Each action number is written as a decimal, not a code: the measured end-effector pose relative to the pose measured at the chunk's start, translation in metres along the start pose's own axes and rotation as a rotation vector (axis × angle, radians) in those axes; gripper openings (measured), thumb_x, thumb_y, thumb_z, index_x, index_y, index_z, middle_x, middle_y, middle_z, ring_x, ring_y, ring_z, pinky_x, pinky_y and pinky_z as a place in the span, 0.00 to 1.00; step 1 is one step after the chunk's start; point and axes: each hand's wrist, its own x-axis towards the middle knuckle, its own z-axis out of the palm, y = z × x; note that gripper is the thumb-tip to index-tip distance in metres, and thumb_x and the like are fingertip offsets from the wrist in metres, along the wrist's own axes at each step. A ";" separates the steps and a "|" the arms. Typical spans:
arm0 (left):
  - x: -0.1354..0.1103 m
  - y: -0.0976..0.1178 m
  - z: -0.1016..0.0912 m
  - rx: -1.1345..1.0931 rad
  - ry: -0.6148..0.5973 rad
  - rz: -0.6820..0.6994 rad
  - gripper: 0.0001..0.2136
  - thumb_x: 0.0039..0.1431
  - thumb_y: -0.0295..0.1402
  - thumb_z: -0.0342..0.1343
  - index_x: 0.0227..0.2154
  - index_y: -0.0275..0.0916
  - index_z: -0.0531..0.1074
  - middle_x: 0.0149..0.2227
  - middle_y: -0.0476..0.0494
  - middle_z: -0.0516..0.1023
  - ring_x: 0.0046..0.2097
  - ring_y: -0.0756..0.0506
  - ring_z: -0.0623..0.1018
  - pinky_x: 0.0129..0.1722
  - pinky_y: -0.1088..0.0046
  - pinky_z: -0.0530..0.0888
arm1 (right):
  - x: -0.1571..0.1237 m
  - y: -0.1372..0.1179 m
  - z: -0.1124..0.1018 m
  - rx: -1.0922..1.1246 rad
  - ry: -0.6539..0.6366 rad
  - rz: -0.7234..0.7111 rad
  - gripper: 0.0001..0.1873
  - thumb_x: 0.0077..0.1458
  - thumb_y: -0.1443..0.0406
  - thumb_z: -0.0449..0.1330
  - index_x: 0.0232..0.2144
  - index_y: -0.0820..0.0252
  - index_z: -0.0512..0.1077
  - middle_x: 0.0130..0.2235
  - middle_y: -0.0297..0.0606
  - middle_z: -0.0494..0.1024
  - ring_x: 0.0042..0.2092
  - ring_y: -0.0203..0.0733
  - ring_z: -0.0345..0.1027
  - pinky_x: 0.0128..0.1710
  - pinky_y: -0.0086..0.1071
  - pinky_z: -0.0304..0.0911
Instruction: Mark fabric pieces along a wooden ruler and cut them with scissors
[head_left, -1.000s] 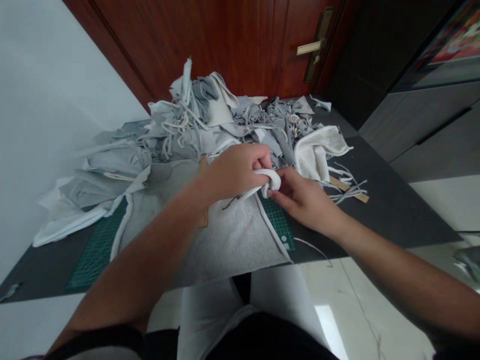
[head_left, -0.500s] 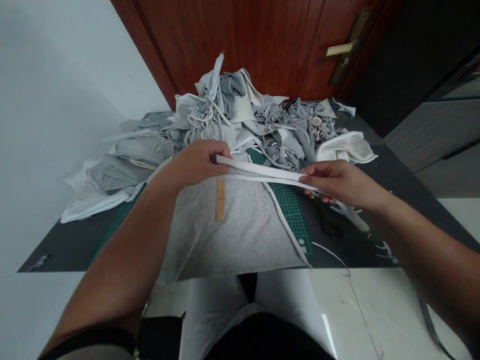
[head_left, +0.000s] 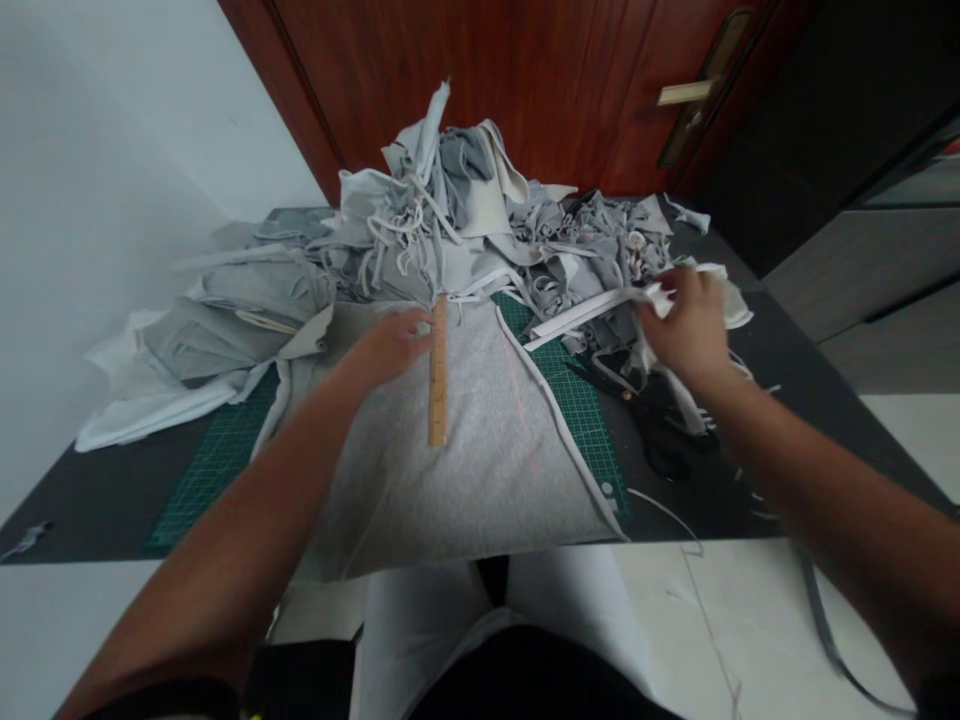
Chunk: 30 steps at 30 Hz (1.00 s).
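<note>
My left hand (head_left: 396, 348) is over a grey knit fabric piece (head_left: 487, 450), its fingers loosely stretched towards a wooden ruler (head_left: 438, 385) and holding nothing. The ruler lies upright on the fabric, its upper end close to my fingertips; whether they touch it I cannot tell. Pinched in my right hand (head_left: 690, 325) is a white fabric strip (head_left: 574, 318), with its free ends pointing left over the cutting mat. Other pale scraps hang below that hand. Black scissors (head_left: 664, 445) lie beneath it, partly covered by scraps.
A green cutting mat (head_left: 581, 415) lies under the fabric on the dark table (head_left: 720, 500). Grey and white cloth scraps (head_left: 480, 205) are heaped along the back, before a wooden door (head_left: 480, 70). Folded cloth (head_left: 225, 320) lies at the left; a loose thread (head_left: 667, 505) trails off the front edge.
My left hand has let go of the white strip and dropped slightly towards the ruler. My right hand has carried the strip up and right, towards the scraps, uncovering the ruler's upper part.
</note>
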 end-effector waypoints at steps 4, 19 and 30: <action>-0.015 -0.001 0.031 0.106 0.000 -0.031 0.23 0.63 0.45 0.57 0.59 0.43 0.74 0.49 0.39 0.76 0.56 0.35 0.73 0.61 0.54 0.68 | -0.058 -0.044 0.035 0.075 -0.402 -0.281 0.21 0.66 0.58 0.58 0.53 0.70 0.74 0.48 0.54 0.80 0.49 0.55 0.74 0.52 0.45 0.69; -0.022 -0.026 0.052 0.243 -0.007 0.020 0.23 0.70 0.38 0.48 0.66 0.47 0.67 0.72 0.42 0.64 0.73 0.40 0.61 0.70 0.53 0.59 | -0.058 -0.093 0.118 -0.085 -0.449 -0.405 0.37 0.72 0.49 0.49 0.73 0.67 0.57 0.75 0.54 0.54 0.75 0.62 0.46 0.72 0.55 0.46; -0.033 -0.022 0.050 0.250 0.041 -0.074 0.25 0.74 0.41 0.43 0.70 0.47 0.61 0.73 0.40 0.62 0.74 0.36 0.60 0.71 0.44 0.55 | -0.051 -0.065 0.093 -0.223 -0.447 -0.373 0.33 0.71 0.60 0.45 0.69 0.81 0.60 0.72 0.60 0.58 0.73 0.62 0.52 0.71 0.52 0.52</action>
